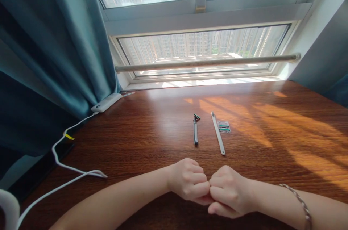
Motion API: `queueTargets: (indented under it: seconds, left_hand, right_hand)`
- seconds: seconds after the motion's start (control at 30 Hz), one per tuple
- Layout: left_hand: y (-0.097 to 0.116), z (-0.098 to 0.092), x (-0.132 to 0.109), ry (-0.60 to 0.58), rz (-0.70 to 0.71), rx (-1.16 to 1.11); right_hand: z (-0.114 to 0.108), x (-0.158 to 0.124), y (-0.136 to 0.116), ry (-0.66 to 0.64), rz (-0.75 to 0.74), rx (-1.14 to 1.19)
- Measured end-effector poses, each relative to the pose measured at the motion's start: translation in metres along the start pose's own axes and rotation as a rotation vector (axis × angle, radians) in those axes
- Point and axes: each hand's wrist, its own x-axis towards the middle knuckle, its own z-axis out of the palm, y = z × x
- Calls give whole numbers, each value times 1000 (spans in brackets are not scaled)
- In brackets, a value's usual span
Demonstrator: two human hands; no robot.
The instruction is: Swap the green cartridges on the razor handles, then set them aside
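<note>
My left hand point(189, 179) and my right hand point(230, 190) rest on the wooden table point(136, 139) near its front edge. Both are curled into fists, knuckles touching each other. Nothing shows inside either fist. Beyond them lie a dark razor point(195, 129), a white toothbrush point(218, 133) and a small clear pack of razor cartridges point(224, 126), side by side and untouched. A beaded bracelet point(300, 201) circles my right wrist.
A white power bank point(106, 102) lies at the table's back left, its white cable point(67, 166) trailing toward the front left. A teal curtain point(49, 49) hangs at the left. A window with a rail point(206, 62) runs behind the table.
</note>
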Motion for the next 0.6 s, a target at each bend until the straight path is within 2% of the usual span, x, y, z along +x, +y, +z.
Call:
queueTargets:
  seconds: [0.23,0.6]
  left_hand:
    - [0,2,-1,-18,-47,-13]
    - [1,3,-3,-67,-81,18]
  right_hand:
    - [2,0,0,10,57,-22]
    - [0,-1,0,-20,68,-49]
